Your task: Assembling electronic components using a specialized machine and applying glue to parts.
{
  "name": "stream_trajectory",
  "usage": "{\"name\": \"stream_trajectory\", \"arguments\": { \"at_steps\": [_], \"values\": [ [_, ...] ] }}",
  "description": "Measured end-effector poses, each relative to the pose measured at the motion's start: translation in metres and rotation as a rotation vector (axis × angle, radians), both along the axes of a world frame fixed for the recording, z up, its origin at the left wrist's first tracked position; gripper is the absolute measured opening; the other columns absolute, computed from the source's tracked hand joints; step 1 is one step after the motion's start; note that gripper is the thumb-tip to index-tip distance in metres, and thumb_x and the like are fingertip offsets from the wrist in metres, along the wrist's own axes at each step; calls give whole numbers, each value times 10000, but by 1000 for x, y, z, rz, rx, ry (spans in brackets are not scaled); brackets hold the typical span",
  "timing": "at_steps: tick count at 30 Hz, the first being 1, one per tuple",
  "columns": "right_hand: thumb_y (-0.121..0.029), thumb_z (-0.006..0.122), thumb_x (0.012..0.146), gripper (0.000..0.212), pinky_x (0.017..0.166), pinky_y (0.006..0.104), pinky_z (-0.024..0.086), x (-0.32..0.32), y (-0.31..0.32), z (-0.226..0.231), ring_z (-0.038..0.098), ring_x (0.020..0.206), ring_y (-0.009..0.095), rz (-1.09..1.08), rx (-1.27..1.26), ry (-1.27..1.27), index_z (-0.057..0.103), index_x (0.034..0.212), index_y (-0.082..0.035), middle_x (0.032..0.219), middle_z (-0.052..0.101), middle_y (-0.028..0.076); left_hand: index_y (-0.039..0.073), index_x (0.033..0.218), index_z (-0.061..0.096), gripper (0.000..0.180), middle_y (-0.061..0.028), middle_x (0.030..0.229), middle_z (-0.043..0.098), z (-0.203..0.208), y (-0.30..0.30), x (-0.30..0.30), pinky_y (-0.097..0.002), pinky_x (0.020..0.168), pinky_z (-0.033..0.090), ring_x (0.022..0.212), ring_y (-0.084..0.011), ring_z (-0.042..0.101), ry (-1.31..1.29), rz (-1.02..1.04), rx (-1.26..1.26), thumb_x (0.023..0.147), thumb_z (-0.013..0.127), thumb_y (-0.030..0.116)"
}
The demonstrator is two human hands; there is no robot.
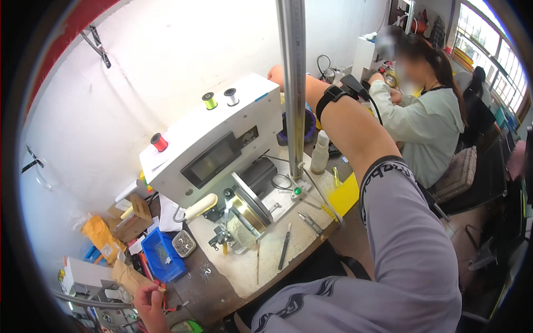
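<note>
In the head view, the grey sleeve (411, 233) is filling the near right side, and the bare right arm (355, 130), wearing a black band (333, 97), is extending past the pole (293, 83) toward the far end of the white machine (222, 123). The right hand (275, 76) is showing only partly beside that end, so how far its fingers are opening, or whether they are holding anything, one cannot tell. At the lower left, the left hand (149, 302) is curling its fingers inward, thumb near forefinger; whether something small is sitting between the tips one cannot tell. The machine is standing on the table (208, 299), carrying a red spool (159, 142), a yellow-green spool (209, 101) and a white spool (231, 97) on top, with a dark screen (212, 160) on its front and a wheel (252, 211) below. A knife (285, 247) and pliers (310, 222) are lying on the pale mat (236, 272), and a bottle (320, 152) is standing near a yellow sheet (344, 195). Above the left hand, a blue tray (173, 271) is resting beside a clear dish (184, 243). A co-worker (430, 127) in pale clothing is sitting well apart, at the right.
</note>
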State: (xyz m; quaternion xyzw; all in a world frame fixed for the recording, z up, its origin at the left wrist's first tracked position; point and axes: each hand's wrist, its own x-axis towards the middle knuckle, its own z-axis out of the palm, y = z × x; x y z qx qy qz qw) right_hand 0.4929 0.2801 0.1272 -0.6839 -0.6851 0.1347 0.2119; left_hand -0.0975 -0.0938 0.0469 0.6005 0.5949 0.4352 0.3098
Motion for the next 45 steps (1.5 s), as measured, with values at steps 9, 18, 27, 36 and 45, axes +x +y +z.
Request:
{"name": "stream_trajectory", "arguments": {
  "at_steps": [9,18,27,36,45],
  "values": [
    [-274,723,833,322,755,389,541,-4,74,-9,702,852,275,47,40,102,750,922,34,891,733,211,19,1060,687,149,8,854,623,-14,-8,-2,-219,629,417,716,-64,520,20,31,-63,1006,656,154],
    [-228,713,872,277,726,378,536,-2,83,-27,691,824,248,26,-16,195,750,932,39,897,737,187,17,1083,680,180,0,893,633,-9,3,16,-258,695,461,763,-92,538,47,17,-102,1018,644,181],
    [-312,699,914,331,825,361,538,-11,-7,18,692,924,238,-67,-13,188,743,1019,-1,984,739,160,-3,1042,640,182,-28,871,618,-19,9,17,-258,719,462,773,-110,562,-127,-58,-51,1005,636,175],
    [-272,580,960,330,826,401,560,67,-74,-3,713,916,346,346,285,-1172,763,1003,-1,977,740,222,-1,1010,592,185,-42,900,540,-37,17,12,-285,791,419,835,-137,508,59,-184,126,1028,537,174],
    [-337,544,980,389,862,343,546,122,-325,-57,691,987,267,343,-358,-968,694,1144,-18,1108,705,185,-48,1181,575,261,-102,1074,545,-61,59,-8,-329,942,407,1002,-191,500,-176,-511,-21,1075,494,176]
  ]
}}
